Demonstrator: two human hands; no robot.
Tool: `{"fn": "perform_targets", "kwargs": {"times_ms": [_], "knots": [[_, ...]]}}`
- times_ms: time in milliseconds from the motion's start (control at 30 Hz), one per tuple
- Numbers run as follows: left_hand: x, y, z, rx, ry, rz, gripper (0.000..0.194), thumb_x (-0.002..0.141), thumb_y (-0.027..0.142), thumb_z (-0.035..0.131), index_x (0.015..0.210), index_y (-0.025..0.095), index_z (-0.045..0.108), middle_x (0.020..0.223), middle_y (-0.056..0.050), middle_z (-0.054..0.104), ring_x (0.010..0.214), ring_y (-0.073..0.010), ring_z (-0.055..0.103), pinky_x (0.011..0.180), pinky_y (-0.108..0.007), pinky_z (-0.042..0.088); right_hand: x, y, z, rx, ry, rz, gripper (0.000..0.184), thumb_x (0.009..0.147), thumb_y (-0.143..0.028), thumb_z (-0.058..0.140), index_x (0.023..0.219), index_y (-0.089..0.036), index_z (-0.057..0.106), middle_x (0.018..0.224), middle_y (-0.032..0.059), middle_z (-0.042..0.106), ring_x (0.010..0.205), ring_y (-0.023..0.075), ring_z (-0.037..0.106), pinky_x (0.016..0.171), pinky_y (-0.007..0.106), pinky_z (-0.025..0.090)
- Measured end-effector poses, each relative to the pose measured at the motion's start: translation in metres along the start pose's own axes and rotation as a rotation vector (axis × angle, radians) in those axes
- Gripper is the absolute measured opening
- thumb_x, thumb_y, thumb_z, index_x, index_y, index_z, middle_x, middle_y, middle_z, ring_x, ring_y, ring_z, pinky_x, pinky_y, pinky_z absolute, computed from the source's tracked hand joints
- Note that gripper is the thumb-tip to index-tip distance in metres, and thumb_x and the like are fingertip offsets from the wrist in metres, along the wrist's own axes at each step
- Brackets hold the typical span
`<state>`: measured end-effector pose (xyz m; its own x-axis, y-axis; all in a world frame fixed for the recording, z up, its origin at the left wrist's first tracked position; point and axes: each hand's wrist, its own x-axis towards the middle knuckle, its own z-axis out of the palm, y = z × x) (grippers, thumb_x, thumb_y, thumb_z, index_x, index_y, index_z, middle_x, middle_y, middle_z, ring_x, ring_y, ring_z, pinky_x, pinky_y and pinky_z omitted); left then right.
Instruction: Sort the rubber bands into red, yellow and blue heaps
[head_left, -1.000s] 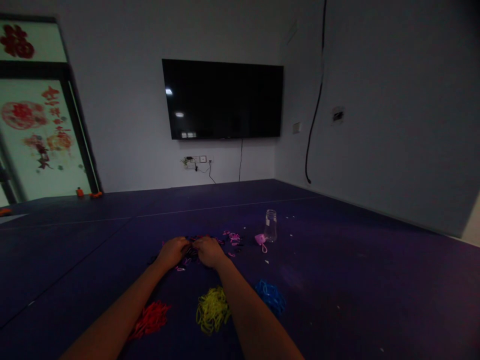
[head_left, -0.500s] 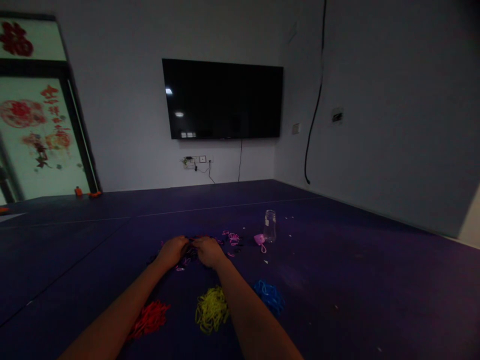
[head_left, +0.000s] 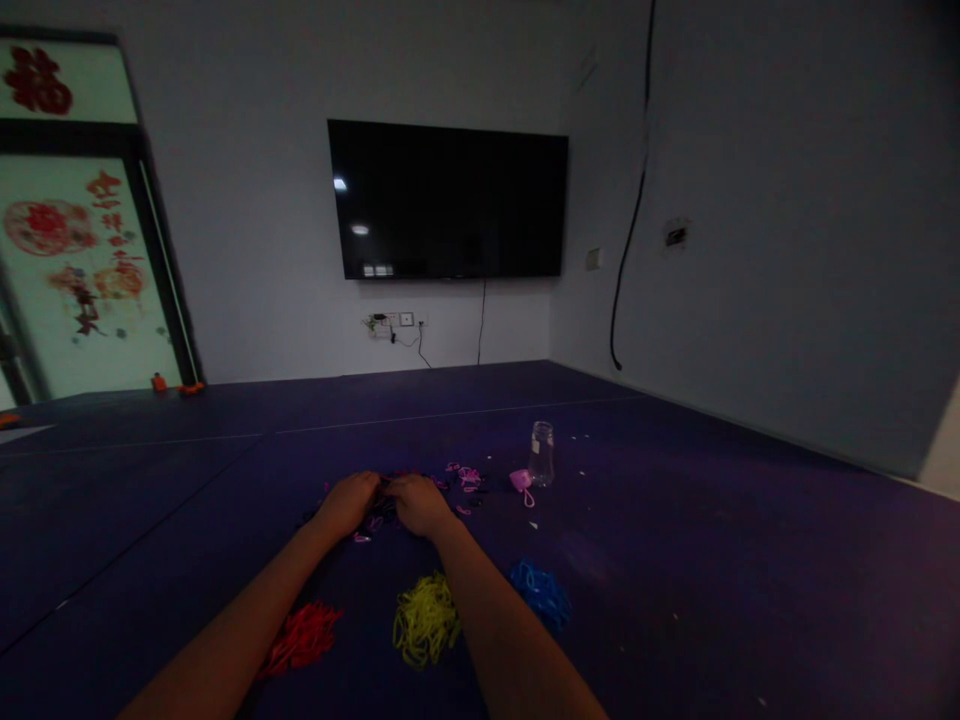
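My left hand (head_left: 352,503) and my right hand (head_left: 416,500) rest close together over a loose pile of dark, purple and pink elastic bands (head_left: 382,510). The fingers of both hands are curled inward, their tips meeting at the pile; what they pinch is too small and dark to make out. Pink elastic bands (head_left: 469,475) lie scattered just right of my right hand. Nearer to me are a red heap of bands (head_left: 307,637) beside my left forearm, a yellow heap (head_left: 425,620) between the arms, and a blue heap (head_left: 541,597) right of my right forearm.
An open clear bottle (head_left: 541,460) stands upright on the purple surface (head_left: 712,560), with a pink lid with a loop (head_left: 520,480) beside it. Small white scraps lie around. A television (head_left: 450,200) hangs on the far wall, and a black cable (head_left: 630,230) dangles at the right.
The hands stay in nearly the same place over the pile, with only slight finger movement. The view shifts a little; the heaps, bottle and lid remain where they were.
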<state>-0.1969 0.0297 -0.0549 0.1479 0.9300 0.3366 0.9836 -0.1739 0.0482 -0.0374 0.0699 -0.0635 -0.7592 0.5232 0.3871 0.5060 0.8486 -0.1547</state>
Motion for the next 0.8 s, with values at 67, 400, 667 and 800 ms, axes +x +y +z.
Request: {"fn": "perform_targets", "kwargs": {"times_ms": [67, 400, 667, 800], "knots": [[0.000, -0.002, 0.001, -0.054, 0.024, 0.014, 0.018, 0.084, 0.015, 0.041, 0.082, 0.019, 0.059, 0.084, -0.010, 0.066, 0.084, -0.0230, 0.060, 0.073, -0.030, 0.040, 0.000, 0.000, -0.001, 0.001, -0.008, -0.003, 0.038, 0.078, -0.011, 0.041, 0.108, -0.019, 0.062, 0.112, 0.0079, 0.065, 0.108, 0.0188, 0.057, 0.091, 0.030, 0.042], [0.003, -0.006, 0.008, -0.349, 0.155, 0.005, 0.020, 0.088, 0.025, 0.035, 0.076, 0.020, 0.050, 0.078, -0.005, 0.059, 0.077, -0.0186, 0.056, 0.071, -0.029, 0.042, -0.001, -0.004, -0.006, 0.013, 0.004, 0.010, 0.037, 0.079, -0.011, 0.038, 0.109, -0.019, 0.060, 0.114, 0.0079, 0.063, 0.108, 0.0197, 0.055, 0.093, 0.032, 0.040], [0.013, -0.012, 0.012, -1.093, 0.172, -0.278, 0.014, 0.080, 0.030, 0.053, 0.074, 0.018, 0.054, 0.064, 0.003, 0.054, 0.064, -0.0140, 0.055, 0.061, -0.024, 0.043, 0.000, -0.007, -0.012, 0.023, 0.057, -0.041, 0.041, 0.081, -0.011, 0.037, 0.119, -0.016, 0.053, 0.119, 0.0098, 0.060, 0.111, 0.0206, 0.052, 0.095, 0.033, 0.038], [0.013, -0.019, 0.010, -1.363, 0.031, -0.363, 0.015, 0.079, 0.029, 0.056, 0.072, 0.016, 0.055, 0.061, 0.000, 0.055, 0.055, -0.0116, 0.054, 0.052, -0.022, 0.045, 0.004, -0.011, -0.020, 0.016, 0.075, -0.073, 0.042, 0.080, -0.012, 0.039, 0.121, -0.016, 0.052, 0.124, 0.0096, 0.056, 0.114, 0.0210, 0.050, 0.097, 0.035, 0.037]]}}
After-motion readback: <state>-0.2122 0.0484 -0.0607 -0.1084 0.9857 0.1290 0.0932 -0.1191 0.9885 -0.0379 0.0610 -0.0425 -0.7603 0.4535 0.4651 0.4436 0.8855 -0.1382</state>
